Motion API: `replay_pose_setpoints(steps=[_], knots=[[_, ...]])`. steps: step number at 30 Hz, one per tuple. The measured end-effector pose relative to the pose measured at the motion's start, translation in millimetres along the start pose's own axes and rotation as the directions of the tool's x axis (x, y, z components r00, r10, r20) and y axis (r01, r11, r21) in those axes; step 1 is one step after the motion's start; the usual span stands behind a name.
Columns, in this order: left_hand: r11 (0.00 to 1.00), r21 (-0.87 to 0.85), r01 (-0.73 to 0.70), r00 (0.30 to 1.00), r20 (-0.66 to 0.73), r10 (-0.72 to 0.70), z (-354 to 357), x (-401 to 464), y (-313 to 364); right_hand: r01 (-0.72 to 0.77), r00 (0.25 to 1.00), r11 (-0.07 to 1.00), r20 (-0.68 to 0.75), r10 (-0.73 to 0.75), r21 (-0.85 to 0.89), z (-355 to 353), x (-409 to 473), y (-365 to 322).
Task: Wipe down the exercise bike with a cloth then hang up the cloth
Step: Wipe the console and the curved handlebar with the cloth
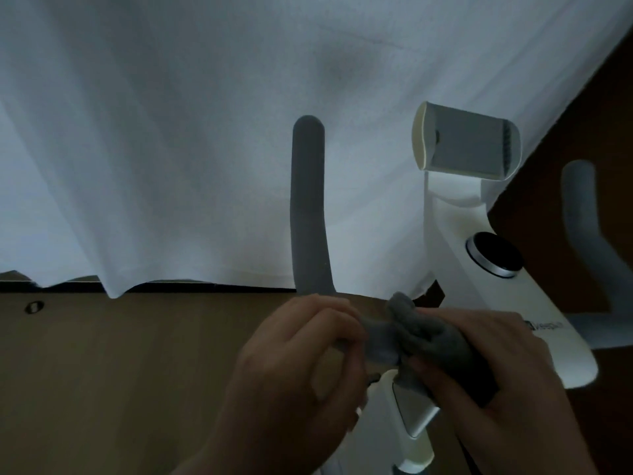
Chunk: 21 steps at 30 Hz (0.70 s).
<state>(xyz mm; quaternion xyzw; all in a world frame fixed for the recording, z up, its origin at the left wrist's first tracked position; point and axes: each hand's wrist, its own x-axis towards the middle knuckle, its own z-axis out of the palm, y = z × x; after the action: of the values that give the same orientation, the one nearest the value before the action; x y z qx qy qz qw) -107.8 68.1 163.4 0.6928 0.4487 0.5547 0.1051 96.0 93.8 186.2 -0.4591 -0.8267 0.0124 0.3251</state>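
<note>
Dimly, grey bunched cloth (428, 334) clutched by right hand (493, 368), left hand (298, 354) curled on grey handlebar (308, 207)

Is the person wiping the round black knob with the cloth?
No, the grey cloth is bunched in both hands down by the handlebar, and the round black knob sits bare, higher up to the right.

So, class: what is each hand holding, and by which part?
The right hand grips the bunched grey cloth around its middle; the left hand pinches the cloth's left end, at the base of the bike's grey handlebar.

Left hand (301, 351) and right hand (479, 358) close together, fingers (442, 375) curled.
</note>
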Motion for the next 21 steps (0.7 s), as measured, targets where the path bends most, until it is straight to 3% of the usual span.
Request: replay_pose_setpoints(steps=[3,5,8,12,21], knots=[[0.992,0.017,0.127,0.990,-0.067,-0.125,-12.2,2.0,-10.8,0.023,0.996,0.996,-0.079,-0.030,-0.083,18.3,2.5,-4.2],[0.982,0.010,0.188,0.977,-0.106,-0.185,-16.2,2.7,-18.0,0.006,0.997,0.999,-0.074,-0.004,0.031,29.1,8.2,-19.8],[0.968,0.006,0.251,0.963,-0.106,-0.249,-16.5,3.9,-23.1,0.036,0.998,0.998,-0.056,-0.033,0.060,25.8,9.7,-22.5],[0.952,0.002,0.307,0.945,-0.123,-0.304,-14.9,3.9,-25.6,0.025,0.989,0.999,-0.148,-0.021,0.026,30.8,11.9,-24.3],[0.946,0.011,0.324,0.943,-0.078,-0.322,-19.7,6.3,-32.6,-0.086,0.995,0.991,-0.035,0.090,0.102,43.4,30.5,-47.2]])
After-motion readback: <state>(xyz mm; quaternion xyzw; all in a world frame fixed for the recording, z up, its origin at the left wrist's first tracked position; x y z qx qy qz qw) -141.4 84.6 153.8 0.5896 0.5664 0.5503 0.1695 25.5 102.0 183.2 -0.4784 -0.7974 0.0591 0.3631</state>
